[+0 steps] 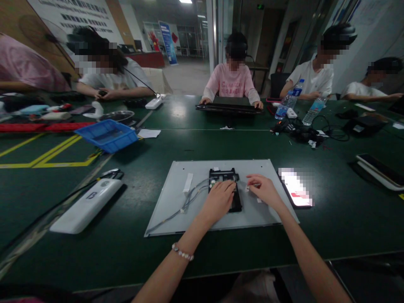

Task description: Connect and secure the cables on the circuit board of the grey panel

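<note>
A black plastic frame-like part [237, 203] with parts inside it lies on a pale flat panel [167, 176] in front of me. My left hand [221, 195] rests across it, fingers stretched over the middle and right edge. Thin grey cables [193, 198] run from the black part to the panel's lower left. Just right of the part, over the panel, my right hand [262, 189] has thumb and fingers pinched together. Whatever sits at those fingertips is too small to name. A white strip [188, 183] lies on the panel's left side.
A lit phone [295, 187] lies against the panel's right edge. To the left are a white power bank [88, 204] with a cable and a blue bin [109, 136]. Bottles [315, 110] and tangled cables [296, 130] stand farther right. Several people sit across the table.
</note>
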The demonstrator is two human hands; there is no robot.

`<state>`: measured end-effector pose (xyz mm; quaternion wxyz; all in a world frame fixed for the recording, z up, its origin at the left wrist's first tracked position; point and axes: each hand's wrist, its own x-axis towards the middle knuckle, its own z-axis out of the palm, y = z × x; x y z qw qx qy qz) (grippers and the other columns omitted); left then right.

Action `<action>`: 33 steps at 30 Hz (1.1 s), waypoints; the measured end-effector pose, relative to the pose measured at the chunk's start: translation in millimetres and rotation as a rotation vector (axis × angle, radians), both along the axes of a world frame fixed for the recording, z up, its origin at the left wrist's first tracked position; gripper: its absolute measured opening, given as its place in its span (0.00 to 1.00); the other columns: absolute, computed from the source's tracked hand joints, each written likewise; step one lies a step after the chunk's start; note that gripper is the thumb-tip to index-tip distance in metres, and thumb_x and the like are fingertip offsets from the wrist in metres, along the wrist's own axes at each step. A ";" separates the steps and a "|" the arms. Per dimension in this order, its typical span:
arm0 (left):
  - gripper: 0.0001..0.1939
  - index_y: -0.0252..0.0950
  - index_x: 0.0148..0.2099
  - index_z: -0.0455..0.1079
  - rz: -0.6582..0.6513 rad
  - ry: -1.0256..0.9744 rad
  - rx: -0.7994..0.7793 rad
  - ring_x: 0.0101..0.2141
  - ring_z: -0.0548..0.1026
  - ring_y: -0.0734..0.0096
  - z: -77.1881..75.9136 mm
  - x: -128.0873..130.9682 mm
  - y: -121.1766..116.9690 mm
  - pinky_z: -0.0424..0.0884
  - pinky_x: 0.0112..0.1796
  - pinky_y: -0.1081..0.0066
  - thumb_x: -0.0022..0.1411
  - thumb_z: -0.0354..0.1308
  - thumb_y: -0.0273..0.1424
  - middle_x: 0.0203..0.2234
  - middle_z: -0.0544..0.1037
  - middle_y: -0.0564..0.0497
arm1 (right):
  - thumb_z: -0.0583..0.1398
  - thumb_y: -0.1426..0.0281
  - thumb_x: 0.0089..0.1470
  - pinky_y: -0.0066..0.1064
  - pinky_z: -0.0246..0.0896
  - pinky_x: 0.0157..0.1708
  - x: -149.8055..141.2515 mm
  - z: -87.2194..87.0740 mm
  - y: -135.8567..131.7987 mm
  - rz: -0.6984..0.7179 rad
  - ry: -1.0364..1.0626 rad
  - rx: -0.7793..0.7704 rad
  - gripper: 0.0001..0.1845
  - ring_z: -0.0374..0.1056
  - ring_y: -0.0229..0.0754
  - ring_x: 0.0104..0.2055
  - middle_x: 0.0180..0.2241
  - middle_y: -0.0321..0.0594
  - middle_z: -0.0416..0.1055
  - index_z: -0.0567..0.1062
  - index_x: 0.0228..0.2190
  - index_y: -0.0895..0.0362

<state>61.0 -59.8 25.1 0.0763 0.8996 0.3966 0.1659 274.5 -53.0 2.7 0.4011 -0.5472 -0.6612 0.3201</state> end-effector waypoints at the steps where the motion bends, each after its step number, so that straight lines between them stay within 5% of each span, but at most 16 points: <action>1: 0.18 0.36 0.56 0.60 -0.001 -0.004 -0.006 0.53 0.64 0.61 0.2 -0.1 0.0 0.57 0.56 0.58 0.65 0.43 0.25 0.53 0.66 0.45 | 0.56 0.73 0.46 0.30 0.65 0.36 -0.9 -0.8 0.0 0.015 0.009 -0.021 0.07 0.70 0.38 0.35 0.39 0.41 0.74 0.74 0.28 0.57; 4: 0.18 0.37 0.57 0.59 -0.002 -0.018 -0.027 0.53 0.64 0.60 0.6 0.0 0.1 0.57 0.56 0.57 0.65 0.44 0.26 0.53 0.66 0.45 | 0.57 0.71 0.47 0.31 0.65 0.36 -1.3 -2.5 0.6 0.052 0.036 -0.078 0.08 0.70 0.39 0.33 0.30 0.38 0.75 0.75 0.30 0.57; 12: 0.19 0.37 0.59 0.56 0.016 -0.008 -0.007 0.52 0.64 0.59 0.3 1.4 -0.2 0.58 0.54 0.58 0.66 0.43 0.27 0.53 0.66 0.45 | 0.57 0.66 0.49 0.30 0.65 0.31 -7.6 -11.8 5.7 0.036 0.139 -0.169 0.12 0.70 0.38 0.29 0.31 0.40 0.76 0.76 0.34 0.58; 33: 0.16 0.41 0.54 0.61 0.000 0.056 0.076 0.51 0.64 0.59 0.3 3.0 -1.6 0.58 0.53 0.57 0.65 0.47 0.28 0.53 0.65 0.47 | 0.59 0.67 0.49 0.32 0.65 0.34 -20.9 -19.6 11.0 -0.032 0.001 -0.022 0.08 0.71 0.40 0.30 0.28 0.39 0.75 0.76 0.30 0.57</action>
